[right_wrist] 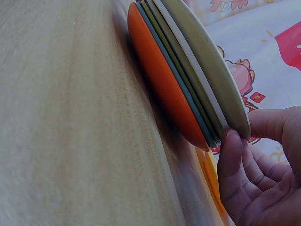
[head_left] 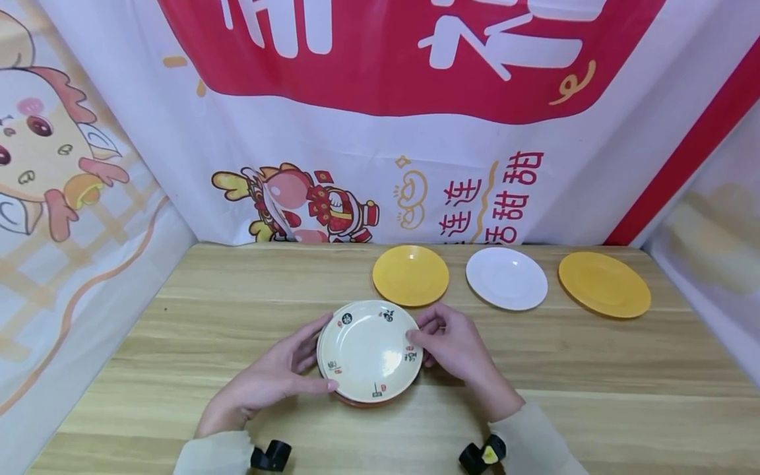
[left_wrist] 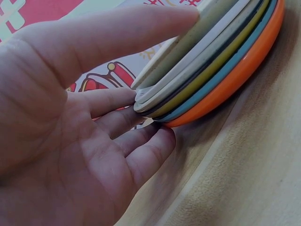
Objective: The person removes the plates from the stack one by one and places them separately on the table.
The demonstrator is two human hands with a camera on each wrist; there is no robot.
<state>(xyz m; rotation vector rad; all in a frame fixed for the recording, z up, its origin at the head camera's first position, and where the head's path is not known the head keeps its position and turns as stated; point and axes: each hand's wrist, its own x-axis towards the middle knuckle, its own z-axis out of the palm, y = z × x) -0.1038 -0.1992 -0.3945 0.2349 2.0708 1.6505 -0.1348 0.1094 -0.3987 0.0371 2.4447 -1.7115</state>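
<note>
A stack of plates is topped by a cream plate [head_left: 371,349] with small black and red characters round its rim. From the side it shows a white, an olive, a teal and, lowest, an orange plate [right_wrist: 155,80]. My left hand [head_left: 276,369] holds the stack's left side, thumb on the top rim and fingertips against the lower edges [left_wrist: 207,101]. At the right, my right hand [head_left: 454,343] pinches the cream plate's rim between thumb and fingers. In the right wrist view, the cream plate's near edge stands slightly apart from the plates under it.
Behind the stack, a yellow plate [head_left: 411,276], a white plate [head_left: 506,278] and another yellow plate [head_left: 604,284] lie in a row along the back of the wooden table [head_left: 237,284]. A printed cloth [head_left: 320,125] hangs at the back, with more cloth at both sides.
</note>
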